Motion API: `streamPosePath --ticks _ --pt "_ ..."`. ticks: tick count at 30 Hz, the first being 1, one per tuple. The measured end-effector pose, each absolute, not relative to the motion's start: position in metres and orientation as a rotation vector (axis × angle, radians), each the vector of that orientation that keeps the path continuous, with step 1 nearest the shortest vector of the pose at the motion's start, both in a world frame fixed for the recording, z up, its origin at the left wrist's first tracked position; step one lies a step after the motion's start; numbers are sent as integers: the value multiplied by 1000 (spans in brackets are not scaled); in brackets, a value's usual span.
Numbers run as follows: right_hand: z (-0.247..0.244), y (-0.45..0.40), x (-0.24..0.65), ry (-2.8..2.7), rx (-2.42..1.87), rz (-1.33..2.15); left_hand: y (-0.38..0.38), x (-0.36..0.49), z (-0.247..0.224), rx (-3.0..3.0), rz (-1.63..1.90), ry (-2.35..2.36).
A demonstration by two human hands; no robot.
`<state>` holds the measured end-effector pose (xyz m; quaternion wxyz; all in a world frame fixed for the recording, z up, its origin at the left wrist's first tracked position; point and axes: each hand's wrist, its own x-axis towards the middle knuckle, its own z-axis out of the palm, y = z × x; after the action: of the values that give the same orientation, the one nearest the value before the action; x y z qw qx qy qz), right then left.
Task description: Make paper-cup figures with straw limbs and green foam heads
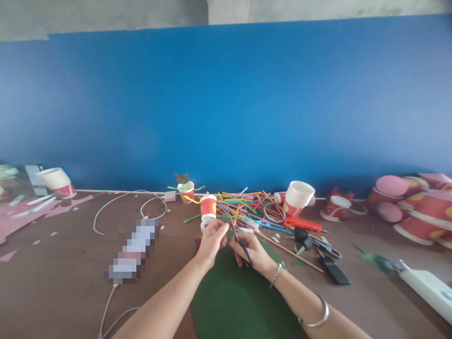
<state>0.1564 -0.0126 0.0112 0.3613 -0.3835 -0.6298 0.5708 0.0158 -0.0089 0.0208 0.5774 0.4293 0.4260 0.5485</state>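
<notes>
In the middle of the head view my right hand grips black-handled scissors, their blades pointing up and to the left. My left hand pinches a small piece of dark green paper beside the blades. Whether the blades are cutting into it I cannot tell. Below both hands lies a large green sheet of paper. Just beyond my left hand stands a red and white paper cup with a yellow strip sticking out to its left. A roll of tape, partly hidden, sits at its foot.
Behind my hands spreads a pile of coloured sticks. To the right are stacked white cups, an orange cutter, keys and a white glue gun. A pixelated phone with a cable lies left. A blue wall rises behind.
</notes>
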Motion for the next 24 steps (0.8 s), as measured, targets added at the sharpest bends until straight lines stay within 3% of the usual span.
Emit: streamPosePath --ticks 24 --pt "14 -14 159 -1618 -1005 1506 -2 5 23 1112 1214 945"
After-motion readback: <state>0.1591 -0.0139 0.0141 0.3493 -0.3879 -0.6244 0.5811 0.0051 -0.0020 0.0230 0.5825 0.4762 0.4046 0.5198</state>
